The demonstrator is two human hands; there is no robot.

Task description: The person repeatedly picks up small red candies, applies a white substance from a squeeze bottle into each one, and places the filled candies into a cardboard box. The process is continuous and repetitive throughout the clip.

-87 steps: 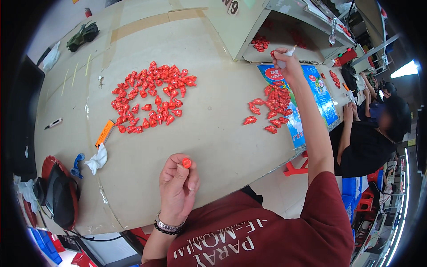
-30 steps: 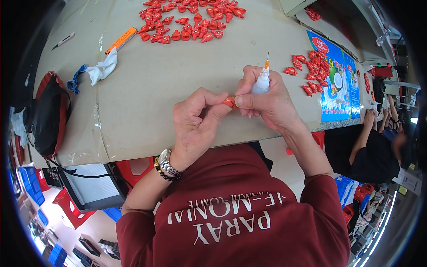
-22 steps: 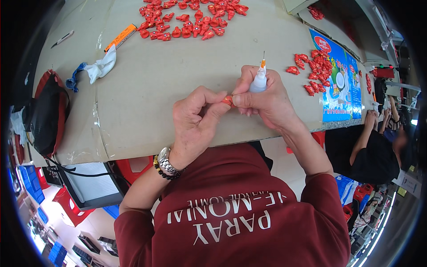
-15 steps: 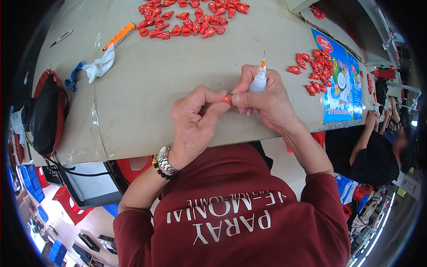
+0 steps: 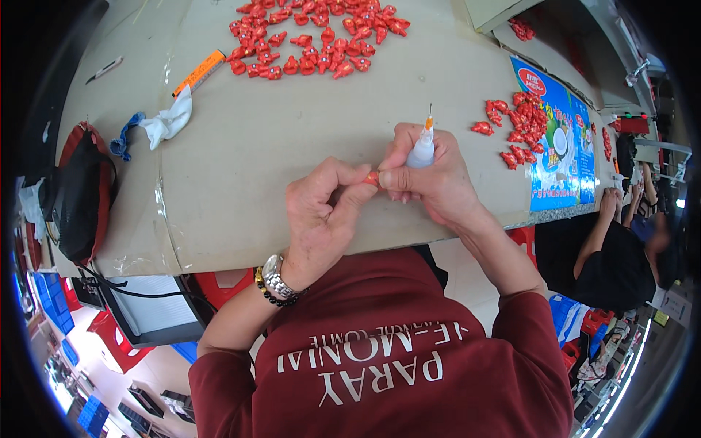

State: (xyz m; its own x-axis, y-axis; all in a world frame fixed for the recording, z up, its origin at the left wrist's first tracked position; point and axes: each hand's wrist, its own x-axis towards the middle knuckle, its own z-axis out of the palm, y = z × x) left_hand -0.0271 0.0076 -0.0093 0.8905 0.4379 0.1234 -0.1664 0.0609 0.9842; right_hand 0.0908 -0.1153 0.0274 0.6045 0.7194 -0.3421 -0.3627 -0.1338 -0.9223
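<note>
**Small red piece pinched between both hands near the front edge of the table**

The small red piece [image 5: 372, 177] sits between the two hands, above the cardboard-covered table [image 5: 241, 190] close to its near edge. The left hand [image 5: 321, 215] closes thumb and forefinger on it from the left; the right hand [image 5: 434, 182] presses its thumb tip against it from the right. Too little of the piece shows to tell its long axis. Both hands touch it, so neither is nearer.

The right hand also grips a small white glue bottle [image 5: 423, 150], held upright in the curled fingers with its orange nozzle pointing away from the person, toward the far edge. The nozzle tip stands above and just right of the piece, apart from it.

The left wrist, with a metal watch [image 5: 276, 276] and a bead bracelet, is bent up from the near edge; the right forearm comes in from the lower right.

A large heap of red pieces [image 5: 314, 36] lies toward the far edge, and a smaller heap [image 5: 515, 135] lies at the right edge by a blue printed sheet [image 5: 562, 146].
</note>
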